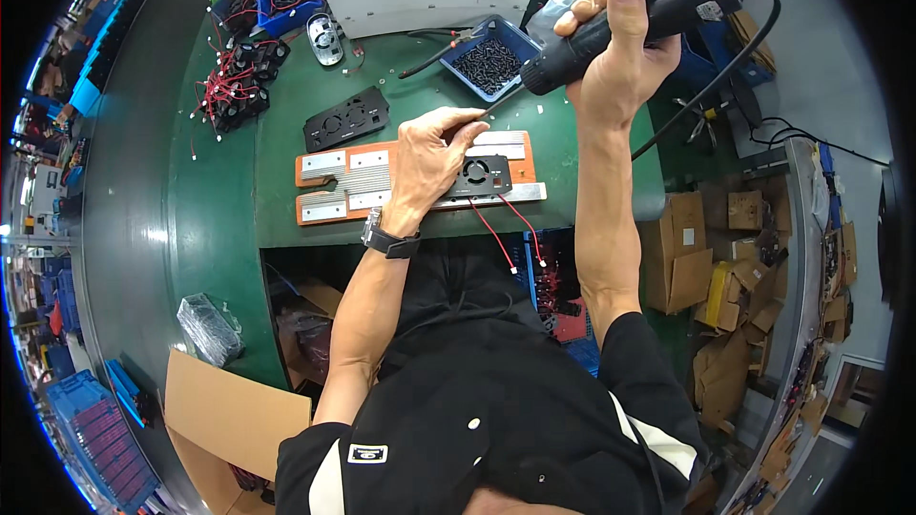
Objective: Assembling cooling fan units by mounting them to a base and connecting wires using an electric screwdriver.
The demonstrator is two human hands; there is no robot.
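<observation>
My right hand (pixel 625 67) is closed round a corded black electric screwdriver (pixel 596 43), held tilted at the upper right. Its thin bit (pixel 504 101) points down and left to the fingertips of my left hand (pixel 434 157). Those fingers are pinched at the bit's tip; whatever is between them is too small to make out. Below them, partly covered by my left hand, a black plate with a round fan grille (pixel 477 175) lies on an orange fixture board (pixel 303 210) with ribbed metal strips. Two red wire leads (pixel 520 219) hang from the plate over the table's front edge.
A blue bin of black screws (pixel 520 38) stands behind the fixture. Another black grille plate (pixel 345 118) lies at its back left. Small fans with red wires (pixel 239 81) are heaped farther left, near a silver oval device (pixel 324 39). A cardboard box (pixel 229 410) is at lower left.
</observation>
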